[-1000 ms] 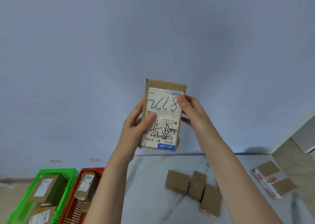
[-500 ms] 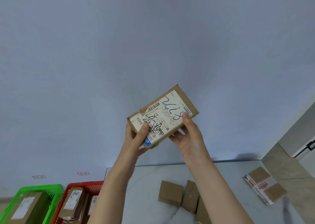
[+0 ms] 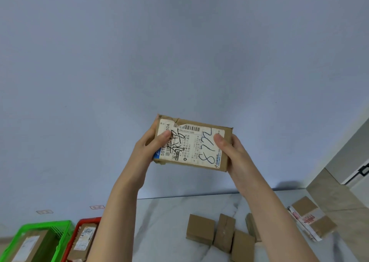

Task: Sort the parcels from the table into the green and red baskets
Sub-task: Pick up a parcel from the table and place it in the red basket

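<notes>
A brown cardboard parcel (image 3: 196, 148) with a white shipping label and handwritten marks is held up in front of the wall, its long side level. My left hand (image 3: 148, 152) grips its left end, thumb on the label. My right hand (image 3: 232, 152) grips its right end, thumb on the label too. The green basket (image 3: 60, 233) stands at the bottom left with labelled parcels inside. The red basket (image 3: 87, 220) sits right beside it and also holds parcels.
On the marble table (image 3: 163, 227), several small brown boxes (image 3: 200, 228) lie near the middle. A flat taped parcel (image 3: 312, 218) lies at the right edge. A pale wall fills the upper view; a tiled floor and door frame show at far right.
The parcel has been turned between both hands from upright, through a tilt, to lying level with the label facing me. The view has tipped upward a little.
</notes>
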